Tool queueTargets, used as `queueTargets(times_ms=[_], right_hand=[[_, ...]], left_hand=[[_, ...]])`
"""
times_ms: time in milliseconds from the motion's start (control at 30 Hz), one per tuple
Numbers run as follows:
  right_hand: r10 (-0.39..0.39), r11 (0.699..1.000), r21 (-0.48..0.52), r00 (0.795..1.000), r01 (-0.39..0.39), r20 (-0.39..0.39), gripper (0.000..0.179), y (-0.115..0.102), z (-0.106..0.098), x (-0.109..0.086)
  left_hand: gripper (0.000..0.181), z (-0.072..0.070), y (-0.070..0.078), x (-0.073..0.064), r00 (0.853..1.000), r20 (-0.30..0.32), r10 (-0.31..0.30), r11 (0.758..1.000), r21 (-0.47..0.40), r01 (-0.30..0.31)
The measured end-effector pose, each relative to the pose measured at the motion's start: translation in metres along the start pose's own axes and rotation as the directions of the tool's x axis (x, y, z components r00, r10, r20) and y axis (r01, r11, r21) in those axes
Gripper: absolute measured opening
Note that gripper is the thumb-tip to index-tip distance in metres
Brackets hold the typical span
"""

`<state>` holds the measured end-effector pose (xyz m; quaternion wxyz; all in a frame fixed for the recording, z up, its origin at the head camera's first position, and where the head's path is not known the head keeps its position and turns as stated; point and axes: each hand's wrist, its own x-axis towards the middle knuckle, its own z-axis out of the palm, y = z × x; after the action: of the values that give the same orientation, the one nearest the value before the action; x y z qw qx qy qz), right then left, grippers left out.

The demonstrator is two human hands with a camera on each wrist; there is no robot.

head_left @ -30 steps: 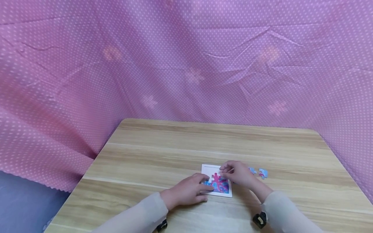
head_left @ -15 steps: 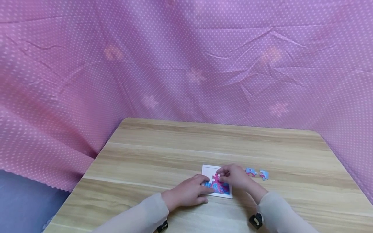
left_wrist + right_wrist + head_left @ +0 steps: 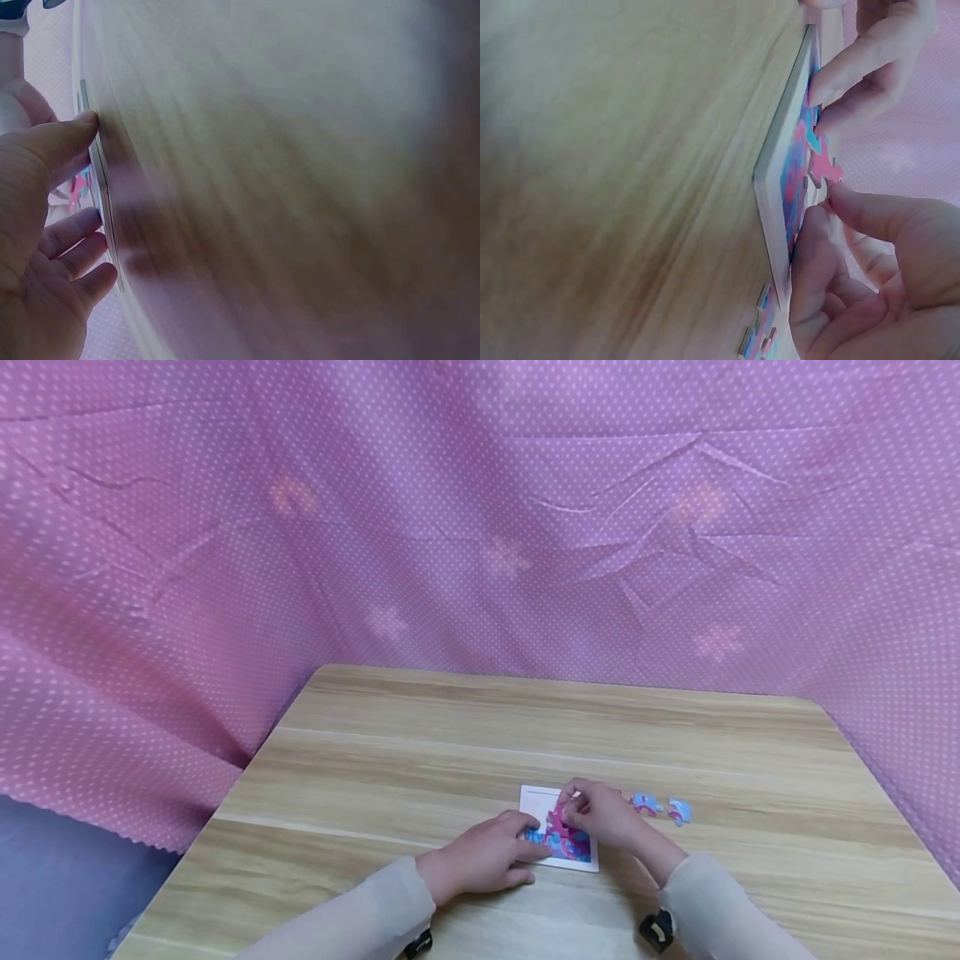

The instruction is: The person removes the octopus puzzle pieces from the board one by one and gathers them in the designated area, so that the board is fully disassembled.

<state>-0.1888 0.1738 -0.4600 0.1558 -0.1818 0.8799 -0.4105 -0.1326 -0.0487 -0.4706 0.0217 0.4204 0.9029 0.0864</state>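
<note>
A small white-framed jigsaw board (image 3: 536,797) lies on the table, with blue and purple pieces fitted along its near side. My right hand (image 3: 604,817) is over its right part, thumb and forefinger pinching the edge of a pink puzzle piece (image 3: 557,823). In the right wrist view that pink puzzle piece (image 3: 825,160) stands tilted up from the board. My left hand (image 3: 486,857) rests on the board's left side with its fingers spread, thumb at the near edge. Fingers partly hide the picture in the head view.
Two loose blue and pink puzzle pieces (image 3: 647,803) (image 3: 679,811) lie right of the board, with a bit of red showing behind my right hand. The wooden table (image 3: 420,735) reaches back to a pink dotted curtain (image 3: 450,568).
My right hand has come slightly left and down onto the pink puzzle piece, which lay flat and is now tilted. More of the loose pieces shows. The left hand keeps its place.
</note>
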Motion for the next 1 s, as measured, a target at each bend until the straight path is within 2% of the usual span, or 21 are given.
queueTargets(times_ms=[200,333,533,700,900,1000], right_hand=[[-0.076,0.989,0.128,0.996,0.069,0.047,0.009,0.007,-0.009,-0.003],[-0.086,0.981,0.178,0.996,0.078,0.033,0.01,0.016,-0.017,-0.007],[-0.095,0.977,0.187,0.995,0.097,-0.02,0.013,0.027,-0.031,-0.016],[-0.06,0.987,0.142,0.996,0.069,-0.064,0.014,0.035,-0.041,-0.024],[-0.092,0.985,0.138,0.994,0.099,-0.062,0.016,0.049,-0.055,-0.034],[-0.07,0.988,0.13,0.996,0.077,-0.061,0.017,0.056,-0.062,-0.041]], left_hand=[[0.04,0.001,0.0,0.0,1.0,0.007,-0.006,1.0,-0.009,0.006],[0.041,0.002,0.001,0.0,1.0,0.021,-0.019,1.0,-0.02,0.019],[0.042,0.0,0.001,0.001,0.999,0.031,-0.029,0.999,-0.024,0.029],[0.042,-0.002,0.003,0.0,0.998,0.05,-0.047,0.998,-0.041,0.049],[0.041,-0.002,0.003,-0.001,0.999,0.033,-0.038,0.999,-0.025,0.039],[0.041,-0.001,0.002,0.0,0.999,0.03,-0.035,0.999,-0.025,0.035]])
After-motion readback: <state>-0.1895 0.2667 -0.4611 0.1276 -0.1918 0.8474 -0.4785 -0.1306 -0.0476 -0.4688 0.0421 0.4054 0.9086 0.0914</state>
